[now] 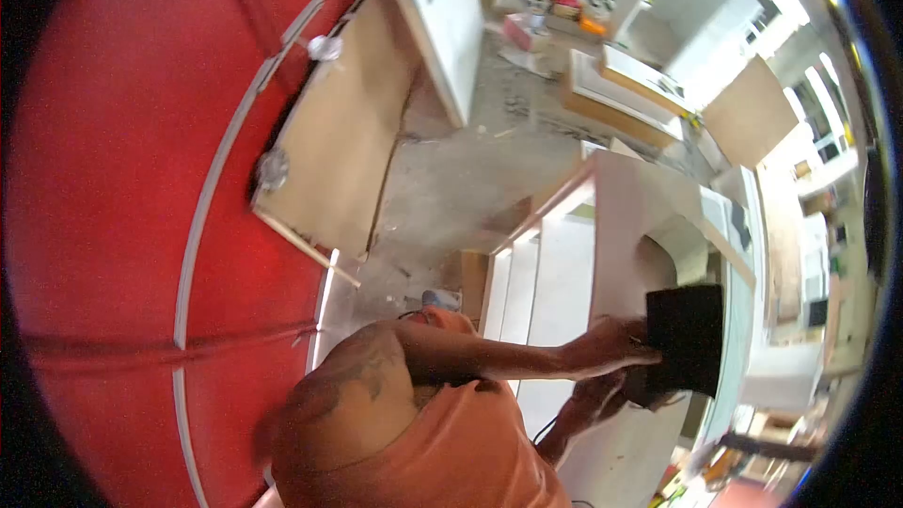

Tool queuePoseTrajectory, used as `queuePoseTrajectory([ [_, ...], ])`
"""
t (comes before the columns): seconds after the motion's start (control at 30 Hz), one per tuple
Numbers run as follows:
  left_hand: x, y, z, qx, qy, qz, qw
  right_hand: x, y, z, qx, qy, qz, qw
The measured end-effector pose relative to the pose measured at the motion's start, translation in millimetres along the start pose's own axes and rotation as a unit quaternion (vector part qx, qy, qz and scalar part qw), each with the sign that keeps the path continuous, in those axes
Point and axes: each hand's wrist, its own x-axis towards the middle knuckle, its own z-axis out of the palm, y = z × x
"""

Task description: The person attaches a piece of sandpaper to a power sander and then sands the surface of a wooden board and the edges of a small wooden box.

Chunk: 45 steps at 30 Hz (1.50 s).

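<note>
Both of my bare arms reach to the right from an orange sleeveless top. My left hand (616, 343), the upper one in view, grips the near edge of a black boxy thing (687, 339); its exact kind does not show. Just below, my right hand (594, 397) is closed at the lower near corner of the same black thing, its fingers partly hidden and blurred. The black thing is in front of a pale cabinet frame (635, 216) with a curved cut-out. White inner panels (560, 273) show inside the cabinet. A thin dark cable (543, 431) hangs by my right forearm.
A large red panel (113, 207) fills the left side. Beside it stand a brown board (343, 132) and a white-faced panel (442, 19). Drawer-like boxes (621, 99) and scattered items (564, 0) lie on the grey floor (442, 188). More cabinet parts stand at right.
</note>
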Motion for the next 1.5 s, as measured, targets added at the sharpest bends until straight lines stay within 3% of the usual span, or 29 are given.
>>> queuePoseTrajectory([
  [0.03,-3.2,9.6,-1.4,-0.034,-0.005,0.003,0.999,-1.4,2.1,-1.1,-0.001,-0.001,0.035,0.999],
  [0.1,0.6,1.1,5.2,-0.083,0.018,0.012,0.996,8.7,8.9,-7.5,0.008,-0.011,-0.002,1.0],
  [0.2,2.0,-3.3,-8.4,0.081,-0.096,0.017,0.992,16.7,7.7,-0.2,0.115,0.032,-0.01,0.993],
  [0.3,-2.5,-3.3,-10.4,0.023,-0.111,-0.001,0.994,31.8,12.9,-9.8,0.26,0.017,-0.005,0.965],
  [0.33,-2.5,10.7,-18.6,0.055,-0.146,0.02,0.988,30.3,16.7,-20.4,0.048,0.047,-0.043,0.997],
  [0.37,-0.4,4.2,-26.9,0.059,-0.151,0.021,0.987,24.0,6.4,-6.0,-0.167,0.075,-0.079,0.98],
  [0.4,4.0,-10.3,-38.2,-0.021,-0.131,0.036,0.991,18.7,-5.8,9.5,0.062,0.093,-0.013,0.994],
  [0.43,9.1,-17.1,-46.9,-0.101,-0.111,0.05,0.987,23.2,-3.5,9.9,0.068,0.094,-0.018,0.993],
  [0.5,13.1,12.4,-58.2,-0.06,-0.101,-0.009,0.993,32.8,4.4,1.6,0.02,-0.007,-0.113,0.993],
  [0.6,12.2,10.1,-62.2,-0.067,-0.095,-0.082,0.99,39.8,10.7,-9.3,0.016,0.04,-0.066,0.997],
  [0.7,6.6,16.0,-51.6,-0.078,-0.102,-0.078,0.989,46.8,5.5,-27.4,-0.031,0.019,-0.033,0.999],
  [0.77,6.4,-7.4,-40.6,-0.078,-0.07,-0.052,0.993,47.9,2.4,-7.1,-0.05,0.138,-0.072,0.987],
  [0.83,11.0,-20.5,-27.7,-0.008,-0.012,0.032,0.999,61.9,21.6,-21.8,-0.199,0.027,-0.201,0.959],
  [0.87,14.9,-26.6,-25.5,0.043,0.014,0.058,0.997,64.1,20.4,-15.6,-0.2,0.0,-0.196,0.96],
  [0.93,11.1,-23.7,-31.7,0.094,0.063,0.077,0.991,58.3,11.3,-5.2,0.017,0.007,-0.008,1.0],
  [0.97,6.0,-8.2,-35.6,0.093,0.06,0.051,0.993,63.0,20.0,-14.7,0.004,-0.007,0.007,1.0],
  [1.03,-5.0,-0.1,-39.2,0.062,0.083,0.058,0.993,75.1,40.0,-39.6,-0.221,-0.061,-0.111,0.967],
  [1.07,-12.0,3.9,-41.4,0.063,0.101,0.049,0.992,65.8,33.3,-37.1,-0.319,-0.168,-0.164,0.918],
  [1.1,-19.3,6.6,-43.8,0.064,0.117,0.04,0.99,56.7,30.6,-31.0,-0.324,-0.185,-0.154,0.915],
  [1.17,-31.3,4.2,-47.4,0.045,0.154,0.017,0.987,27.9,19.7,5.5,-0.064,-0.112,0.064,0.99],
  [1.2,-37.4,1.7,-46.6,0.027,0.167,-0.004,0.986,49.4,37.0,-16.3,-0.176,-0.19,-0.02,0.966],
  [1.23,-44.3,-3.0,-44.4,0.022,0.176,-0.009,0.984,49.3,34.4,-15.8,-0.183,-0.195,-0.013,0.963],
  [1.27,-50.3,-9.0,-42.5,0.045,0.184,0.02,0.982,47.9,29.6,-9.0,-0.471,-0.211,-0.182,0.837],
  [1.3,-56.1,-13.4,-42.0,0.068,0.192,0.05,0.978,45.2,28.9,-2.8,-0.695,-0.205,-0.333,0.604],
  [1.33,-60.9,-14.4,-44.3,0.055,0.205,0.054,0.976,42.4,31.6,1.3,-0.74,-0.215,-0.417,0.482],
  [1.37,-65.5,-13.3,-47.8,0.049,0.211,0.053,0.975,41.3,40.1,-5.4,-0.742,-0.221,-0.417,0.476],
  [1.43,-76.0,-5.0,-58.6,-0.018,0.234,-0.011,0.972,39.1,73.3,-31.2,-0.495,-0.314,-0.222,0.779],
  [1.47,-84.9,8.3,-61.7,-0.003,0.242,-0.033,0.97,23.8,64.5,-19.5,-0.335,-0.335,-0.103,0.875],
  [1.5,-94.3,25.1,-64.0,0.106,0.279,-0.152,0.942,-3.7,56.7,-7.9,-0.213,-0.237,0.086,0.944],
])
